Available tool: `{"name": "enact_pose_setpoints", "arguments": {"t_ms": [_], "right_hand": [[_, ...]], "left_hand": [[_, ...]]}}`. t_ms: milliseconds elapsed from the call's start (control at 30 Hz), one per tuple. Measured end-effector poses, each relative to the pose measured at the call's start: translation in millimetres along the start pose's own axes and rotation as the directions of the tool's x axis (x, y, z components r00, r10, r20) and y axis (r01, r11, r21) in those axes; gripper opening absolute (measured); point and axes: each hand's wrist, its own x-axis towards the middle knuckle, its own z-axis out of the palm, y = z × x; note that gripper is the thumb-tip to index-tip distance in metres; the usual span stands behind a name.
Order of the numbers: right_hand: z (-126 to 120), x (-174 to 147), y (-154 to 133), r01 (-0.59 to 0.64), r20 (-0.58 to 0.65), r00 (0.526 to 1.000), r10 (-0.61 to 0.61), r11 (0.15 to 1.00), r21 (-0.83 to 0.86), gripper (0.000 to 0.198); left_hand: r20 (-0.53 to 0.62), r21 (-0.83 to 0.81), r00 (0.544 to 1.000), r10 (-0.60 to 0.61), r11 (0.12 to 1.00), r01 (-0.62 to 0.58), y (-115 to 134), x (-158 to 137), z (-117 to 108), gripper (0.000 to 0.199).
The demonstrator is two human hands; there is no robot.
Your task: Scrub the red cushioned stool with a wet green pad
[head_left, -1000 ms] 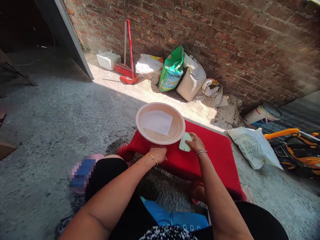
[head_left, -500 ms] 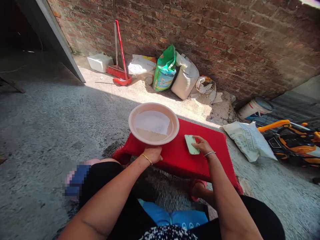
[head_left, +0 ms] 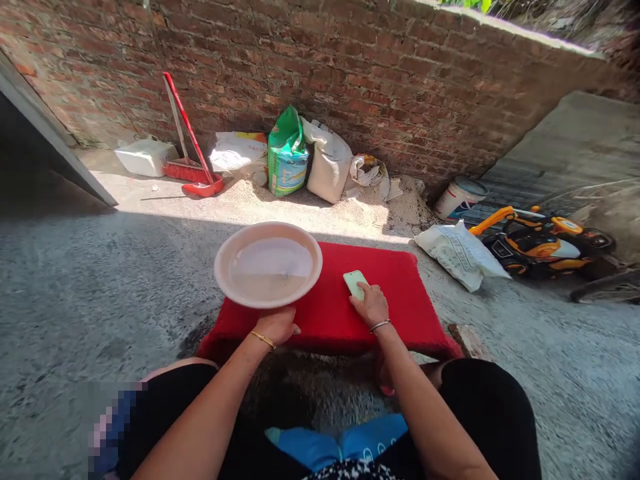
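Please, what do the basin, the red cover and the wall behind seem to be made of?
Basin: probably plastic, smooth-looking, judging by its even pale pink colour and rounded rim.
Red cover: apparently fabric, matte and soft, since its edge looks fuzzy and hangs down.
Wall: bare brick, rough, with mortar lines showing.

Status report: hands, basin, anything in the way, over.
Left hand, partly hidden, at near side of basin. Right hand on pale green slab. Basin, liquid inside, over left end of red cloth; slab apart.
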Motion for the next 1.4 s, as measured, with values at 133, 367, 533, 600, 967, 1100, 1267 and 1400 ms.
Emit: {"name": "enact_pose_setpoints", "arguments": {"t_ms": [133, 367, 533, 600, 967, 1100, 1267, 1400], "right_hand": [[7.1, -8.0, -25.5, 0.186, -0.029, 0.982, -0.185, 0.981, 0.058, 0.048], [-5.3, 11.5, 45.3, 0.055, 0.017, 0.998, -0.056, 0.996, 0.072, 0.049], [-37.7, 22.0, 161.0, -0.231, -0.031, 0.973, 0.23, 0.973, 0.0, 0.05], [-47.7, 21.9, 190.3, -0.351, -0.049, 0.935, 0.35, 0.936, -0.013, 0.05], [-17.9, 30.3, 103.5, 0.058, -0.109, 0.993, -0.053, 0.997, 0.05, 0.047], [-28.9, 32.6, 129.2, -0.061, -0.068, 0.996, 0.06, 0.998, -0.01, 0.047], [-53.4, 31.9, 181.3, -0.358, -0.162, 0.925, 0.342, 0.931, -0.075, 0.047], [-46.2, 31.5, 164.3, -0.221, -0.183, 0.957, 0.225, 0.974, 0.044, 0.048]], "left_hand": [[0.039, -0.041, 0.999, 0.022, 0.999, -0.021, -1.3, 6.1, 0.7, 0.018], [-0.282, -0.206, 0.895, 0.346, 0.889, -0.408, 22.3, 17.2, 19.5, 0.024], [-0.424, 0.13, 0.81, 0.405, 0.913, -0.387, 34.7, 24.4, 45.5, 0.041], [-0.401, 0.225, 0.827, 0.395, 0.917, -0.33, 36.0, 27.7, 52.5, 0.051], [-0.361, 0.401, 0.849, 0.385, 0.886, -0.231, 37.9, 34.1, 56.5, 0.055], [-0.346, 0.429, 0.85, 0.398, 0.872, -0.234, 38.3, 34.6, 57.3, 0.056], [-0.375, 0.403, 0.836, 0.4, 0.883, -0.242, 38.1, 37.5, 61.4, 0.055], [-0.392, 0.394, 0.812, 0.432, 0.876, -0.276, 35.1, 38.7, 64.5, 0.059]]}}
